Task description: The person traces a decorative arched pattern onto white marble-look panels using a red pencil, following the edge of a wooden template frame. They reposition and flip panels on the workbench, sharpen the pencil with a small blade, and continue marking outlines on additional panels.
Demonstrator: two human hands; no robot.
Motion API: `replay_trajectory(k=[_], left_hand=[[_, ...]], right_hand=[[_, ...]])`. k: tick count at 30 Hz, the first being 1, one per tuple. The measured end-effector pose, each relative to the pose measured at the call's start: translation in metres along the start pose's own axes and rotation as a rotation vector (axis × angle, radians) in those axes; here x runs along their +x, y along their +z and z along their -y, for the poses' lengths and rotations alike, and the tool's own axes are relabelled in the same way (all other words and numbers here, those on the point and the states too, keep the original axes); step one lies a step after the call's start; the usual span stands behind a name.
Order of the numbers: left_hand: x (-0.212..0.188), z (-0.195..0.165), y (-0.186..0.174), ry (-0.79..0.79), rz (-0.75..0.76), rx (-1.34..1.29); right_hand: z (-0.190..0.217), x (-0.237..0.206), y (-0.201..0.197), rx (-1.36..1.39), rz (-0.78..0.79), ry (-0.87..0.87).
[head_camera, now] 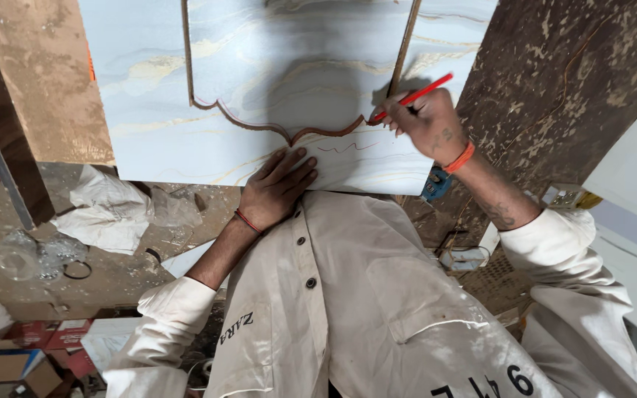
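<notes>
Pale blue marbled tile (259, 81) with gold veins lies flat before the person in the head view, a brown wooden template (274, 131) with a scalloped edge resting on it. The right hand (429, 121) is clenched around a red pencil (414, 96), tip at the template's edge. The left hand (278, 188) lies open, palm pressing the tile's near edge. Crumpled white cloth (108, 214) lies left; a blue tool (436, 184) peeks out under the right wrist.
</notes>
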State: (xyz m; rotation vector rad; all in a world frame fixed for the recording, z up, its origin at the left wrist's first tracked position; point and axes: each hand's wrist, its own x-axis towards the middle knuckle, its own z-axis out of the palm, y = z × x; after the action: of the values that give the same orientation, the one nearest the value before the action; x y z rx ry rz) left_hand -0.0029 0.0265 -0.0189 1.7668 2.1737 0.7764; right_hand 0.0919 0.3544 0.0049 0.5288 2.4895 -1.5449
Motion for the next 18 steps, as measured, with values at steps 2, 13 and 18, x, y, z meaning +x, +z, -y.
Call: replay_trajectory(k=[2, 13, 18], left_hand=[[0.002, -0.002, -0.001, 0.009, -0.001, 0.004], [0.013, -0.009, 0.0, 0.002, 0.012, 0.02], [0.013, -0.01, 0.004, 0.004, 0.004, 0.042]], right_hand=[[0.002, -0.004, 0.004, -0.138, 0.016, 0.023], [-0.006, -0.026, 0.007, 0.207, -0.11, 0.136], [-0.01, -0.022, 0.002, 0.089, -0.02, 0.125]])
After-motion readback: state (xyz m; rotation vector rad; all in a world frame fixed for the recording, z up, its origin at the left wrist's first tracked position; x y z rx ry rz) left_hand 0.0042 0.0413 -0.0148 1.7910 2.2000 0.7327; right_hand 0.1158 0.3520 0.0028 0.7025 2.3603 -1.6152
